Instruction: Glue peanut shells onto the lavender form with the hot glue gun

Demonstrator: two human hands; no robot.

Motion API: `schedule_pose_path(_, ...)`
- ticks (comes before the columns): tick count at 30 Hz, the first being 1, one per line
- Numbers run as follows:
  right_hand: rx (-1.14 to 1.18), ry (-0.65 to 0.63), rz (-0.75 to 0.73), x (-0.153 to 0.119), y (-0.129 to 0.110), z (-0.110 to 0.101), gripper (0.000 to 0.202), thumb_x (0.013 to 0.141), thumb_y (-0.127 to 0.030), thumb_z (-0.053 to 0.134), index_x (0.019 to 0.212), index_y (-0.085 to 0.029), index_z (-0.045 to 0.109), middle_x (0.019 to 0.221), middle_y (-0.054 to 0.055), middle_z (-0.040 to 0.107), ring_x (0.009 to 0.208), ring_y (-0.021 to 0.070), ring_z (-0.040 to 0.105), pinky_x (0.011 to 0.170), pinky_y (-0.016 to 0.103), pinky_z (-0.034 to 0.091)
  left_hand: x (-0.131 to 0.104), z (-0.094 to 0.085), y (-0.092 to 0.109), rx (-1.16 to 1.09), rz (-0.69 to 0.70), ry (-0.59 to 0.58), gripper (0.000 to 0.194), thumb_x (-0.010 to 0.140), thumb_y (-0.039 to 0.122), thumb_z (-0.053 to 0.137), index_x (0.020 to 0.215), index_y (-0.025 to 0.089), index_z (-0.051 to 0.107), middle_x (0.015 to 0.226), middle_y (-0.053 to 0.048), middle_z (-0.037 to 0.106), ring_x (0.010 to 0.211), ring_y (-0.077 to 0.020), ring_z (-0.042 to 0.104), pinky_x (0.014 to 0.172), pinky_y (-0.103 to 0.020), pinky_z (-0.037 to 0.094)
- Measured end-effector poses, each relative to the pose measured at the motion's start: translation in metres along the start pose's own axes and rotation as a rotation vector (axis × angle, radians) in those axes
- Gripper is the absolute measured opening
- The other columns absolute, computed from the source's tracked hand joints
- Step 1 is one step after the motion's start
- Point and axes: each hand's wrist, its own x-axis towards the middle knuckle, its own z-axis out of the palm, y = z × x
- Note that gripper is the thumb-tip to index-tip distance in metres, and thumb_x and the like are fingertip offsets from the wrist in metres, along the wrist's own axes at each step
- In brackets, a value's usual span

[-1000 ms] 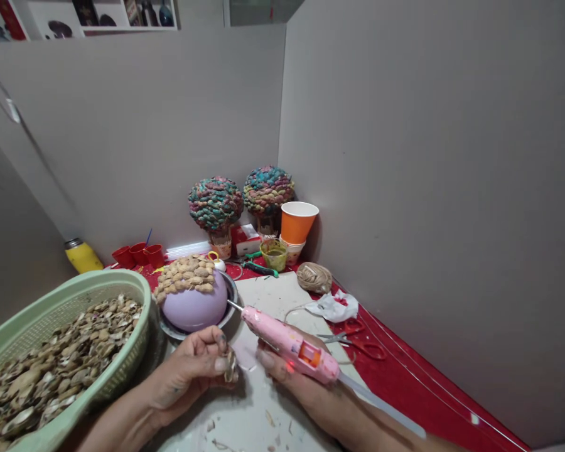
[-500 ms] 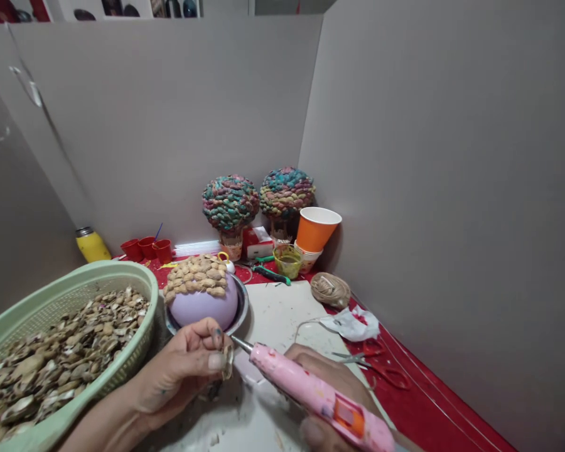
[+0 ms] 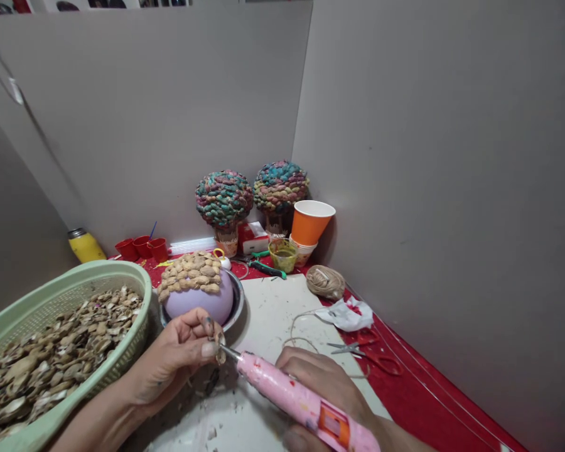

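Near the middle of the picture, low down, your left hand pinches a small piece of peanut shell narrowly between thumb and fingertips. From the right, your right hand is wrapped around a pink glue gun, its metal nozzle pointing left and meeting the shell, or nearly so; whether they touch cannot be told. The chief risk is a burn, since your left fingertips are just beside the nozzle: a slip of either hand, or glue running over the shell's edge, could bring heat onto your skin. Squeezing too firmly may crack the shell, which looks thin and brittle; too loose a pinch could let the nozzle push it out. Just beyond your left hand, a smooth lilac ball, its top partly covered in peanut shells, sits in a metal bowl. If it is a balloon, a brush of the hot tip might burst it. Farther right, loose twine lies near your right hand and could snag on the gun if you swing wide.
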Motion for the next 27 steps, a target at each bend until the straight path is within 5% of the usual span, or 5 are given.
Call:
schedule_pose_path(16,-0.201,-0.058,-0.053,0.005,-0.004,-0.002,0.046,0.096,-0.052,0.03,0.065,-0.023,0.046,0.055,0.001,0.048,0.049,0.0162,0.045,0.046,0.031,0.031,0.0,-0.005,-0.005,0.096,0.033,0.062,0.028,0.067,0.019,0.081,0.078,0.016,0.056,0.073,0.001,0.059,0.065,-0.0094,0.048,0.063,-0.021,0.038)
schedule_pose_path(27,-0.133,-0.032,-0.071,-0.006,0.018,0.007,0.036,0.091,-0.051,0.038,0.068,-0.024,0.038,0.058,-0.001,0.041,0.05,0.0155,0.041,0.049,0.032,0.027,-0.001,0.0,-0.006,0.114,0.023,0.102,0.031,0.063,0.023,0.084,0.077,0.016,0.056,0.073,0.001,0.059,0.064,-0.0104,0.05,0.063,-0.023,0.039)
